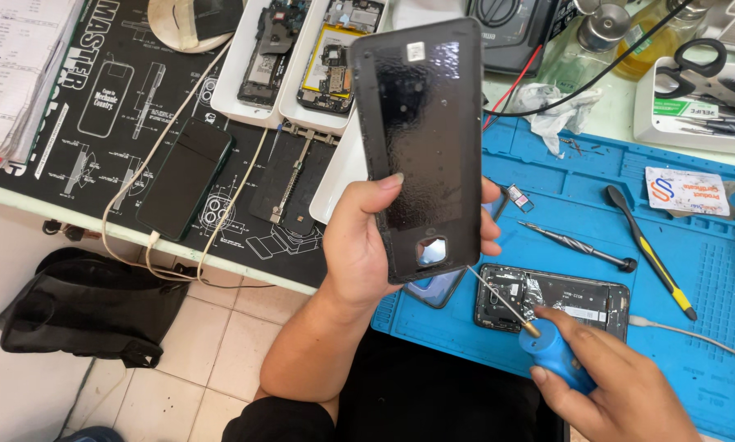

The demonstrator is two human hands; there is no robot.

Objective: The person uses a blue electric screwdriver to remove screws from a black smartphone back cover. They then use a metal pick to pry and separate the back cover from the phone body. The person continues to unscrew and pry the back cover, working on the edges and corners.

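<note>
My left hand (pixel 366 245) holds up a black phone back cover (pixel 420 139), inner side toward me, with a camera cutout near its lower end. In my right hand (pixel 617 385) is a small blue bottle (pixel 557 356) with a thin metal needle tip (pixel 498 296); the tip points at the lower edge of the cover. Beneath the bottle, an opened black phone (pixel 576 296) lies flat on the blue work mat (pixel 694 327).
A screwdriver (pixel 584 248) and a yellow-black tool (pixel 649 250) lie on the blue mat. A dark phone (pixel 186 176) with a white cable rests on the black mat (pixel 130 90). White trays (pixel 289 106) hold opened phones. Scissors (pixel 699 69) sit at the far right. A black bag (pixel 89 307) sits on the floor.
</note>
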